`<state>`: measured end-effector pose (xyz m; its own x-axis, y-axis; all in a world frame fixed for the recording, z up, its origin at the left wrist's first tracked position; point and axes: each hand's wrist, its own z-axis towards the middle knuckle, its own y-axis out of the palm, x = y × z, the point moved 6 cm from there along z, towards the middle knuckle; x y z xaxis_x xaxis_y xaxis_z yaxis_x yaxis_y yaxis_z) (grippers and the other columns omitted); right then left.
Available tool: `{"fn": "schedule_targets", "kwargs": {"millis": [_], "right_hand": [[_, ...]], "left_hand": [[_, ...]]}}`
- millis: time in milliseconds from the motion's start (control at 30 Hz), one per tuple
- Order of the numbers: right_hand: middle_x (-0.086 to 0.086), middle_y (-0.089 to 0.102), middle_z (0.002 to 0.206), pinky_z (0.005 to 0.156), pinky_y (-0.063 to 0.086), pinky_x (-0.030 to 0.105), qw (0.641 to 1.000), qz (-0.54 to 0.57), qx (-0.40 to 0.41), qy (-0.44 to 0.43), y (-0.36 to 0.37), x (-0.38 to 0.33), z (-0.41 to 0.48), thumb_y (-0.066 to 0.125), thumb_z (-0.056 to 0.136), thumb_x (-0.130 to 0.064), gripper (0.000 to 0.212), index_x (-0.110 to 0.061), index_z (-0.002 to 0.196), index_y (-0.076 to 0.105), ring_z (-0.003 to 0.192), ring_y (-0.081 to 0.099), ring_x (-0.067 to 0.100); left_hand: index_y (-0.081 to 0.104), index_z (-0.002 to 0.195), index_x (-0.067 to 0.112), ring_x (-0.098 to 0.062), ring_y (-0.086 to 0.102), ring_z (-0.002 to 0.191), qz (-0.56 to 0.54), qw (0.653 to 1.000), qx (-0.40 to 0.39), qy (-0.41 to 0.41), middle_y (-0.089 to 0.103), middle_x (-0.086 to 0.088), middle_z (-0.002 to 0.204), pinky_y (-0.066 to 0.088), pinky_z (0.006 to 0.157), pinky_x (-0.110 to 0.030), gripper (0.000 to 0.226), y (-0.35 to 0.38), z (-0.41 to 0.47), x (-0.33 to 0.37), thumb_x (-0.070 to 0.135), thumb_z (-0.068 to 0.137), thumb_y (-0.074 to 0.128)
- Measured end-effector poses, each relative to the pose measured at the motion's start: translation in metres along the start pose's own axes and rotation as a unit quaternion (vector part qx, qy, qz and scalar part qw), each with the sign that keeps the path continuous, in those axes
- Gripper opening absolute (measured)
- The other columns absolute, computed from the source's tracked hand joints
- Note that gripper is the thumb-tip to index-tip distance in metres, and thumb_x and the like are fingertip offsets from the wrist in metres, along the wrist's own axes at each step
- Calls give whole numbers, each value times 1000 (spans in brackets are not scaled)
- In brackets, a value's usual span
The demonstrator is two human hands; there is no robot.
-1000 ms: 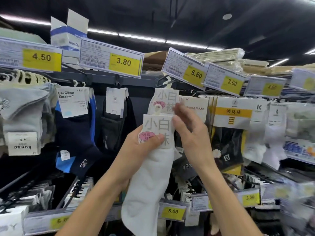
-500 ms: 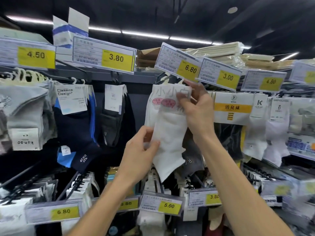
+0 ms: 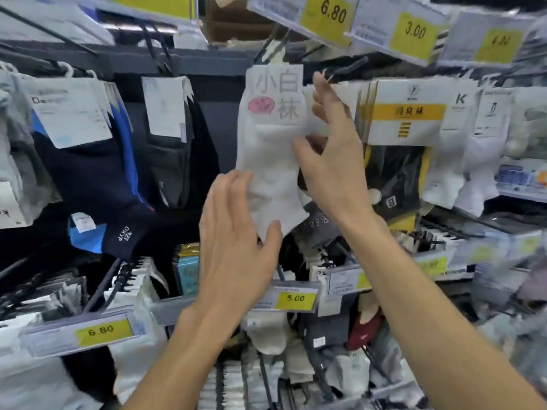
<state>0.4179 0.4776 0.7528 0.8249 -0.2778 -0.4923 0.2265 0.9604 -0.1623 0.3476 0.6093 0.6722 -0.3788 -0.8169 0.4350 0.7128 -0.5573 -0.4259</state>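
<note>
White sock pack [image 3: 268, 161] now hangs at upper centre; left hand [image 3: 236, 247] and right hand [image 3: 334, 167] no longer grip it, fingers spread apart: rehanging seems done.

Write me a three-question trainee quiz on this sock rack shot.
1. True or false: the left hand has its fingers curled tight round the white socks.
2. The yellow price tag between the two forearms reads: A 3.00, B 5.00, C 4.50.
3. Which hand reaches higher up the socks?
Key: 1 false, its fingers lie straight against the toe end. 2 B. 3 the right hand, up beside the card label.
</note>
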Motion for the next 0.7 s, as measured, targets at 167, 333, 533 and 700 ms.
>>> {"fn": "schedule_targets", "kwargs": {"millis": [167,333,533,700], "right_hand": [[-7,53,134,98,49,33,998,-58,30,15,-58,14,-140,55,97,-9,41,-12,138,51,127,52,14],[-15,67,109,79,51,15,930,-130,65,338,-156,56,-336,58,92,-3,43,-29,126,53,98,66,3],[-8,69,90,66,48,19,684,-250,147,669,-306,40,-637,60,94,-9,24,-24,112,67,79,66,1],[12,69,103,84,48,36,517,-182,240,801,-368,-5,-817,58,95,-6,21,-6,114,67,93,62,22]], "left_hand": [[54,128,8,-20,48,130,-222,968,-7,120,53,-6,133,39,109,-36,36,38,-61,61,13,92,54],[60,118,16,-6,54,108,-342,879,-331,26,55,1,120,42,92,-14,28,161,-211,120,12,91,54],[68,110,8,-24,65,105,-239,669,-703,35,71,-8,111,41,89,-17,20,259,-460,173,7,91,63],[64,110,8,-22,66,93,-139,468,-869,81,68,-15,104,52,91,-39,18,288,-627,219,17,94,60]]}}
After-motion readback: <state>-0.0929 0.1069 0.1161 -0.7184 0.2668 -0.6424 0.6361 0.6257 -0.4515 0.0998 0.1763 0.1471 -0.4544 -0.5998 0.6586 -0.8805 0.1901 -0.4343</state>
